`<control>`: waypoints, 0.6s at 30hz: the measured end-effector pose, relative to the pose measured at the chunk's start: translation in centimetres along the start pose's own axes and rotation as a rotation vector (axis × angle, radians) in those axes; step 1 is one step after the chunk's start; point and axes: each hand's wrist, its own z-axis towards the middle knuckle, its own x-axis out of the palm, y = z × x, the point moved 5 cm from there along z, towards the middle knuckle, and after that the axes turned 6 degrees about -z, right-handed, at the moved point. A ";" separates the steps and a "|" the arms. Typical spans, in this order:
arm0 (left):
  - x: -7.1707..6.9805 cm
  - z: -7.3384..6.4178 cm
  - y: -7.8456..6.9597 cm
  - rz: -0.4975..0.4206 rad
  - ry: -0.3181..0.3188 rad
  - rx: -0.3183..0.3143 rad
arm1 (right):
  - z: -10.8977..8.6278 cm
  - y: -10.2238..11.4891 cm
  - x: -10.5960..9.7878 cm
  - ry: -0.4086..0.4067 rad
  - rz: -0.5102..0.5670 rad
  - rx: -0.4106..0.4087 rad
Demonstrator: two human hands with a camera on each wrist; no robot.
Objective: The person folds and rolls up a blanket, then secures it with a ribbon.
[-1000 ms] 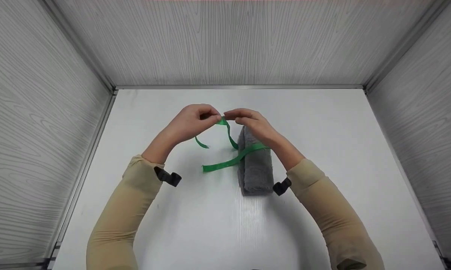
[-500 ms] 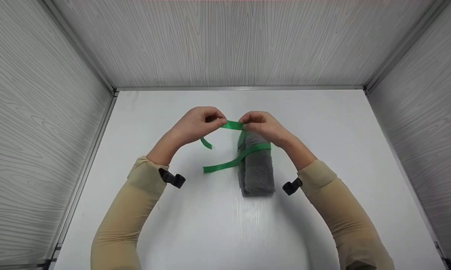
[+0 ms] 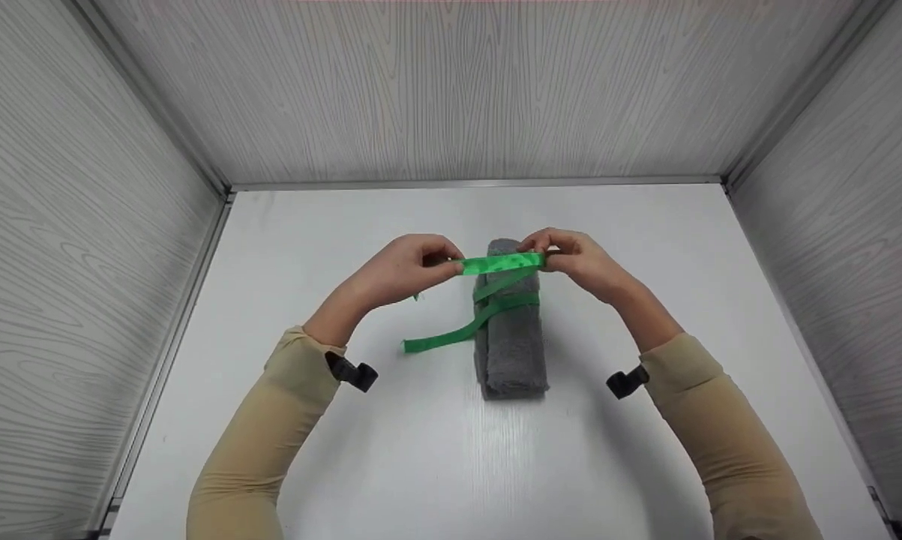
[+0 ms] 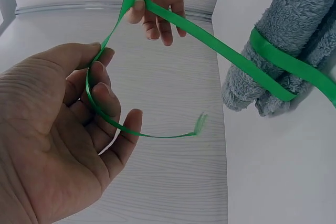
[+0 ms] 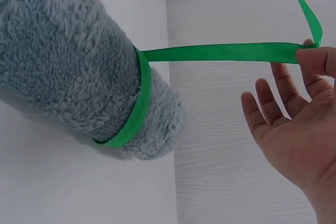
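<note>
A rolled grey towel [image 3: 513, 352] lies lengthwise on the white table, a green ribbon [image 3: 503, 263] looped around it. My left hand [image 3: 406, 270] pinches one stretch of the ribbon between thumb and forefinger, left of the towel; its frayed end hangs past the fingers in the left wrist view. With thumb and forefinger my right hand [image 3: 582, 262] pinches the ribbon farther along, above the towel's far right side. Between both hands the ribbon runs nearly straight. The ribbon's other end [image 3: 428, 343] lies loose on the table to the left.
The white tabletop [image 3: 421, 465] extends around the towel. Grey wood-grain panels [image 3: 451, 90] wall it in at the back and on both sides. Small black wrist cameras [image 3: 352, 372] sit at the cuffs of the tan sleeves.
The right hand, earlier with no ribbon plainly in its fingers, has pinched the ribbon and drawn it rightward across the towel. The left hand has shifted slightly right and nearer.
</note>
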 end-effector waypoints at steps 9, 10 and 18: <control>2.0 -0.1 0.4 -0.034 0.098 0.014 | -2.2 -1.6 -1.8 0.044 -0.090 0.047; 2.2 -0.1 0.5 -0.037 0.108 0.017 | -2.4 -1.7 -1.9 0.049 -0.100 0.051; 4.1 0.6 1.9 0.002 0.154 0.020 | -4.3 -2.7 -3.4 0.123 -0.239 0.104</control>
